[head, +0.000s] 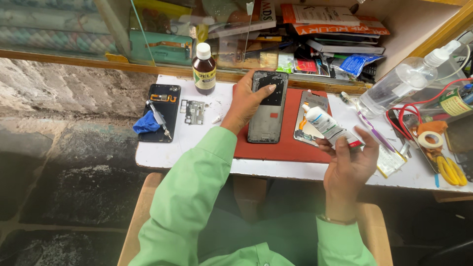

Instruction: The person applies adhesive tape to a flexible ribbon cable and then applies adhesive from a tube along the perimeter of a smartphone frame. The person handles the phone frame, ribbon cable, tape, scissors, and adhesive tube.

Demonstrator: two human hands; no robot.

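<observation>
My left hand (pixel 245 104) rests on a stripped phone frame (pixel 267 118) that lies on a red mat (pixel 290 143), fingers curled over its upper left edge. My right hand (pixel 349 162) holds a white glue tube (pixel 327 126) with its nozzle pointing up and left, just above the mat's right side. A detached phone screen (pixel 310 118) lies on the mat under the tube.
A black phone back cover (pixel 162 111) with a blue cloth (pixel 146 124) and a tool lies at the left of the white table (pixel 162 152). A brown bottle (pixel 203 69), small metal plate (pixel 194 112), clear spray bottle (pixel 399 83), tape roll (pixel 430 140) and red cables (pixel 419 106) surround the mat.
</observation>
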